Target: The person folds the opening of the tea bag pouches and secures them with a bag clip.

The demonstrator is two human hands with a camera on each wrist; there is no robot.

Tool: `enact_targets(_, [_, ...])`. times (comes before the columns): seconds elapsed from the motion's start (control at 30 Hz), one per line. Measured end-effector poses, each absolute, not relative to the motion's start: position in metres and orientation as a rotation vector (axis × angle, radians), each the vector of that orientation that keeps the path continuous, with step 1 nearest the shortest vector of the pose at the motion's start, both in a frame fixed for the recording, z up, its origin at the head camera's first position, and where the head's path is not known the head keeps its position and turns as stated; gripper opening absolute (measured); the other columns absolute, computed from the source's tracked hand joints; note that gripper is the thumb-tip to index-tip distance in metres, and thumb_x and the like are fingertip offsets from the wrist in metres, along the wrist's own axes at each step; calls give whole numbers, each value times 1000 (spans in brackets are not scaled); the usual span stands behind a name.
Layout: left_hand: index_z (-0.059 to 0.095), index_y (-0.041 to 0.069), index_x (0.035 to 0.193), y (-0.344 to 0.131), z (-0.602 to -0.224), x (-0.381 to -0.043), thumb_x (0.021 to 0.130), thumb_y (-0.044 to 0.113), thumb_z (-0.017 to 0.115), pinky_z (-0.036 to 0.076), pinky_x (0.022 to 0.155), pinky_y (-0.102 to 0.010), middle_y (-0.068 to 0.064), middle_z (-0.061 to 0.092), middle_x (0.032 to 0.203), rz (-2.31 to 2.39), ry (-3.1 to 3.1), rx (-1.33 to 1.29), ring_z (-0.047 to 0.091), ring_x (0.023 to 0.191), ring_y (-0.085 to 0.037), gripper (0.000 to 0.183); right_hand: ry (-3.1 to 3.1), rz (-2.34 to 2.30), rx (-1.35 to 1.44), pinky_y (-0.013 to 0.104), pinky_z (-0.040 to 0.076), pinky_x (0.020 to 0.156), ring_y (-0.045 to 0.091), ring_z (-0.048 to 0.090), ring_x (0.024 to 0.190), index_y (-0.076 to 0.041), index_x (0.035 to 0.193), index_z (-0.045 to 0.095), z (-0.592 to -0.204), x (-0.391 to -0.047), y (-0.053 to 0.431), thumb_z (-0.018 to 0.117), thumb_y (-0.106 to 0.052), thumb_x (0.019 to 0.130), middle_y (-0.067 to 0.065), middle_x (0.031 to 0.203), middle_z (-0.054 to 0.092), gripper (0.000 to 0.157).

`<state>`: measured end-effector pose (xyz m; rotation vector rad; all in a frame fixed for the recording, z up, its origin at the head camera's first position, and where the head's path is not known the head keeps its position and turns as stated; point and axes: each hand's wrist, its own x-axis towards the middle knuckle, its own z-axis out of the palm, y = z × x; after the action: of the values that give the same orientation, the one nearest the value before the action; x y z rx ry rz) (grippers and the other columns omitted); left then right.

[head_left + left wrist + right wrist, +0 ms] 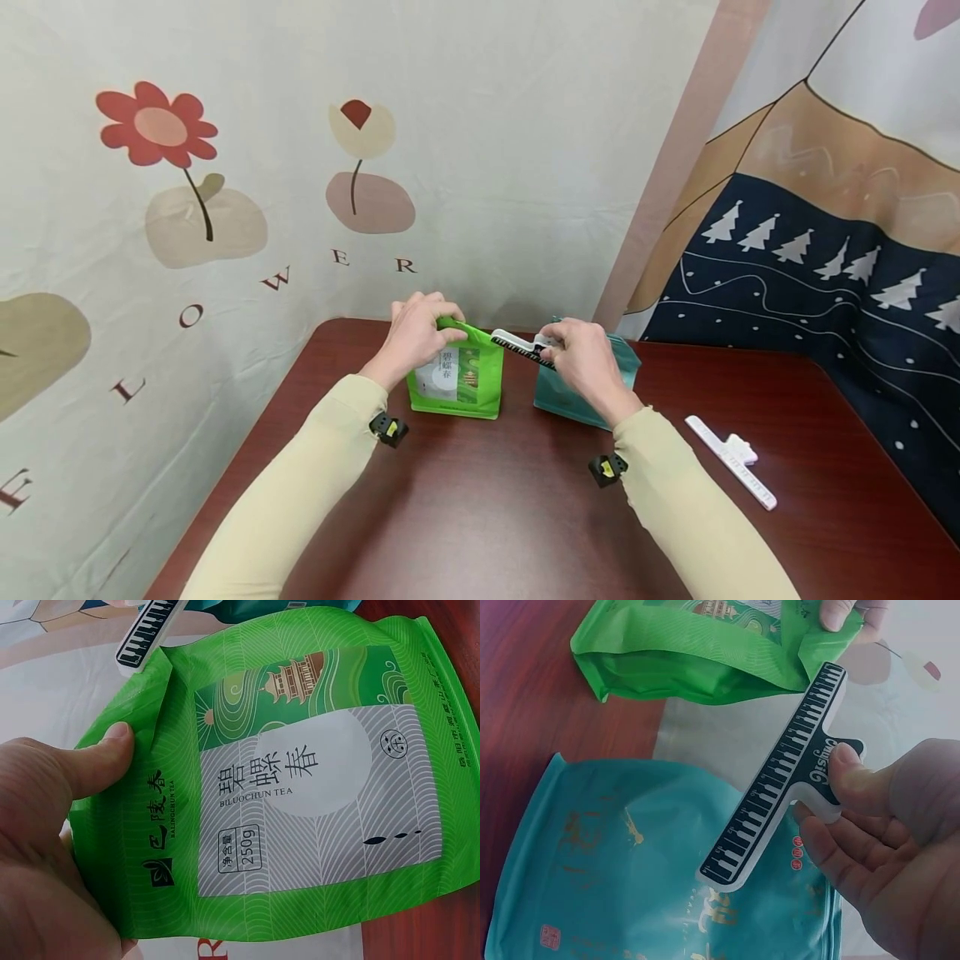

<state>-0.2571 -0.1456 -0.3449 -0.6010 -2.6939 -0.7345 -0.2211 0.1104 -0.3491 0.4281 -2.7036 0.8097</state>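
A bright green tea bag (pixel 300 795) stands on the table, its top edge folded over. My left hand (pixel 422 335) pinches that top edge, thumb on the front face in the left wrist view. My right hand (pixel 885 832) holds a long clip (pixel 776 776) with a piano-key pattern by its handle, thumb on one side and fingers on the other. The clip's far end is right at the corner of the green bag's folded top. Behind the right hand stands a teal bag (pixel 622 847) with gold print, partly covered by that hand in the head view.
A second long clip (pixel 731 461), white, lies on the dark red table (pixel 480 517) at the right. A printed cloth (pixel 510 167) with flowers and letters hangs behind the table, and a dark blue tree-patterned part (pixel 795 275) hangs at the right.
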Motion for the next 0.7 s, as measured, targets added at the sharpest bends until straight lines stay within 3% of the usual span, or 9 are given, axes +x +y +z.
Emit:
enact_targets(0.4, [73,21,87,-145,-345,-258,81,26,78,25,79,-44,3,55,80,-741,-2693,-591,44,81,-22,9,-2718,817,423,29,47,60,15,63,73,-12,98,77,-350,-224,105,70,-8,87,0,87,67,13])
enact_targets(0.7, [74,24,91,-143,-347,-258,77,37,80,26,80,-45,4,56,83,-699,-2692,-541,45,83,-21,20,-2703,798,435,31,49,62,16,63,73,-13,97,77,-352,-224,103,73,-10,86,1,86,66,12])
